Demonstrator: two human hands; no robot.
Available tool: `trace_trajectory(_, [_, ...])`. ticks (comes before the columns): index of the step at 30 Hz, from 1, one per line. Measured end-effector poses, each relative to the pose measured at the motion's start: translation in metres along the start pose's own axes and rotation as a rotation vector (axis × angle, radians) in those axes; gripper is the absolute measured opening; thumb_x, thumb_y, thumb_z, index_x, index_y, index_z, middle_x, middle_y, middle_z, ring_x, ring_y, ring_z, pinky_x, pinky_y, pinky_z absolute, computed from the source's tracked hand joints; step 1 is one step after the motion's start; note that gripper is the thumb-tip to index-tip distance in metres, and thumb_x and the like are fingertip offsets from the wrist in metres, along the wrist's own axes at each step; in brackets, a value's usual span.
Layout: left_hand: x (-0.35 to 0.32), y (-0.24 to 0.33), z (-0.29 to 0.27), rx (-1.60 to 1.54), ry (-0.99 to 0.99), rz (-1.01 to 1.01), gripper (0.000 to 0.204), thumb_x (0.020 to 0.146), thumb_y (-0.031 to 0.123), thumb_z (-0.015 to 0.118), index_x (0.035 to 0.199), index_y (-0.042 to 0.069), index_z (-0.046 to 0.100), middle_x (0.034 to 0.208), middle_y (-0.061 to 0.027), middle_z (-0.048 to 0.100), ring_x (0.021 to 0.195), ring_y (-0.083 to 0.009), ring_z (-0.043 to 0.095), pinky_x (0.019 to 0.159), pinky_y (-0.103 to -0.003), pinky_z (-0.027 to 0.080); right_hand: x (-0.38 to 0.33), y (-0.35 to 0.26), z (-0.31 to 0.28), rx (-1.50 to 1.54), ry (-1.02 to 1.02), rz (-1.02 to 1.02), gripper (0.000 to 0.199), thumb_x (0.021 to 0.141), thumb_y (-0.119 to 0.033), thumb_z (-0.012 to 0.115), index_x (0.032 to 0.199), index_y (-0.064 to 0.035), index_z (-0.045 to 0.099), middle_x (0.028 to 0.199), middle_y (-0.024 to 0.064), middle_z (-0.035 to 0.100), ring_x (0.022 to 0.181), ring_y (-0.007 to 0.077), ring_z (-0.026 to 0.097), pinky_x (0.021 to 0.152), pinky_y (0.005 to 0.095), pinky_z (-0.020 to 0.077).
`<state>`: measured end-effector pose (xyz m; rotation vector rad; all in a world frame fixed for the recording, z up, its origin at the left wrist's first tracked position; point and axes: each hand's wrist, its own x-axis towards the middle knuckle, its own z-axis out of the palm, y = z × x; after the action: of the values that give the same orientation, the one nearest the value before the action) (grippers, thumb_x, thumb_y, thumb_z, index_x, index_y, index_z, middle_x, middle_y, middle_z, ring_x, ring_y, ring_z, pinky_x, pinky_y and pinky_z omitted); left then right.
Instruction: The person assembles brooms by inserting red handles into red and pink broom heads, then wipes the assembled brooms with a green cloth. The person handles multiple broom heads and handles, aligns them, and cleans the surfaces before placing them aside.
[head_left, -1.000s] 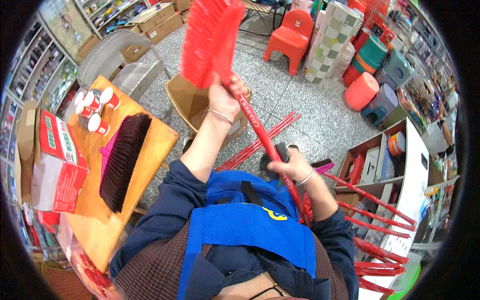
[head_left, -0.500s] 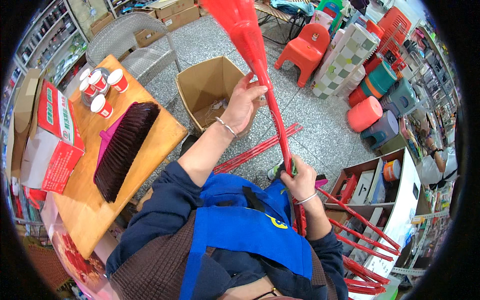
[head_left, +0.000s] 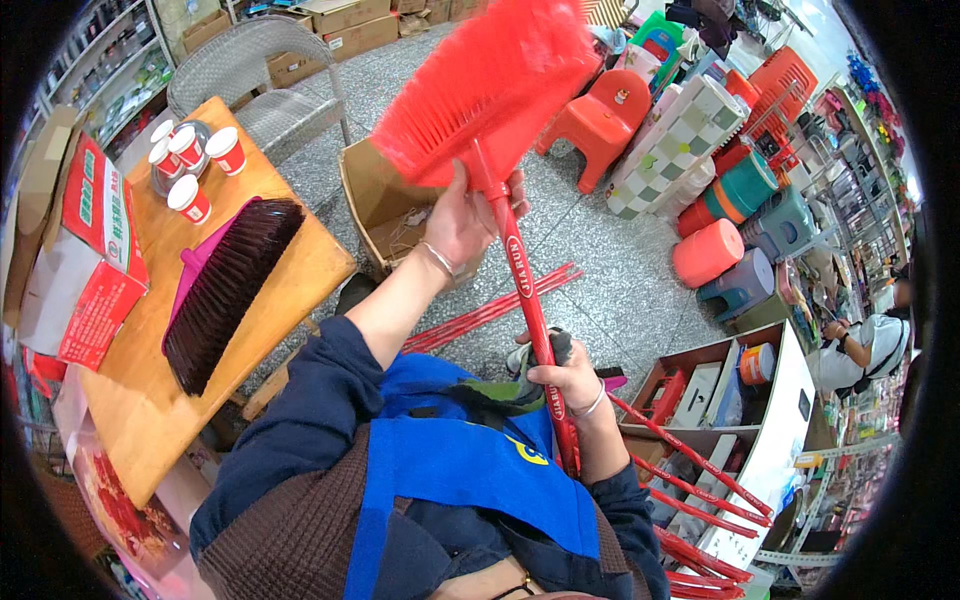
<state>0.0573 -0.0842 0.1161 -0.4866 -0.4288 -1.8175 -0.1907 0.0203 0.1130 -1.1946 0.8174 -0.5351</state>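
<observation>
Red plastic bristles fan out from a red broom [head_left: 490, 90] held up in front of the person. The left hand [head_left: 462, 222] grips it where the broom head meets the red handle [head_left: 530, 310], fingers curled around the neck. The right hand [head_left: 568, 382] is lower and nearer the body, closed around the same handle partway down. The handle runs on a slant between the two hands and on past the right hand toward the lap.

Left of the left hand, a wooden worktop [head_left: 150, 400] carries a loose dark-bristled broom head [head_left: 230, 290] with a pink back, and red-and-white paper cups [head_left: 190, 165] farther off. Just beyond the left hand, an open cardboard box [head_left: 385, 215] sits on the speckled floor. Between the hands and slightly behind the handle, spare red handles [head_left: 490, 312] lie on the floor. More red sticks [head_left: 700, 480] lie right of the right hand.
</observation>
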Motion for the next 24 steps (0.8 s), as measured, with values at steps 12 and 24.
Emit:
trace_trajectory(12, [-0.019,-0.009,-0.001,0.594,0.526,0.157,0.021,0.095,0.019,0.048,0.106,0.001,0.055,0.111,-0.0140,0.061,0.103,-0.0268,0.061,0.095,-0.041,0.048,0.005,0.002,0.010,-1.026,0.494,-0.366,0.047,0.066,-0.017,0.072,0.112,-0.0085,0.063,0.072,0.0170,0.064,0.066,0.0342,0.063,0.061,0.0410,0.0498])
trace_trajectory(24, [-0.028,-0.007,-0.001,0.293,0.596,0.150,0.046,0.093,0.036,0.057,0.117,-0.002,0.055,0.112,-0.0153,0.063,0.104,-0.0269,0.060,0.096,-0.042,0.048,0.005,0.013,0.014,-0.897,0.453,-0.365,0.048,0.066,-0.014,0.074,0.112,-0.0026,0.063,0.078,0.0173,0.066,0.070,0.0295,0.067,0.066,0.0356,0.0515])
